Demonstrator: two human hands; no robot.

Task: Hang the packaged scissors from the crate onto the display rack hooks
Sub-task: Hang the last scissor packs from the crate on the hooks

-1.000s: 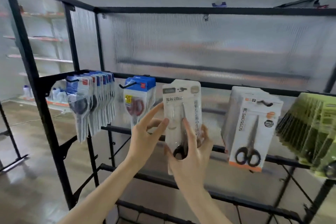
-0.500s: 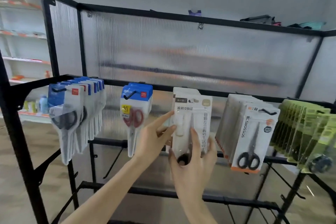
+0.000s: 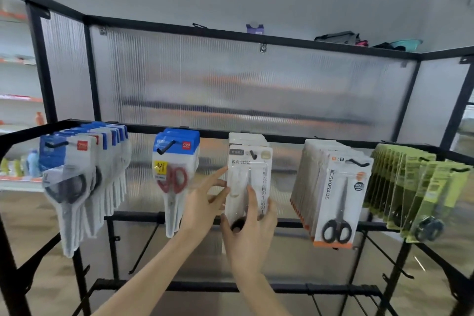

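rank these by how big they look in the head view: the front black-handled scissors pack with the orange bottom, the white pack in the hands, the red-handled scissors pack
1. Black-handled scissors pack, the largest showing.
2 and 3. White pack and red-handled scissors pack look close in size. The hands cover the white pack's lower part, so I would not rank them.

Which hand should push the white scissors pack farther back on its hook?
Probably the right hand: it grips the white packaged scissors from below, already threaded on the black hook. The left hand only touches the pack's left edge with straight fingers.
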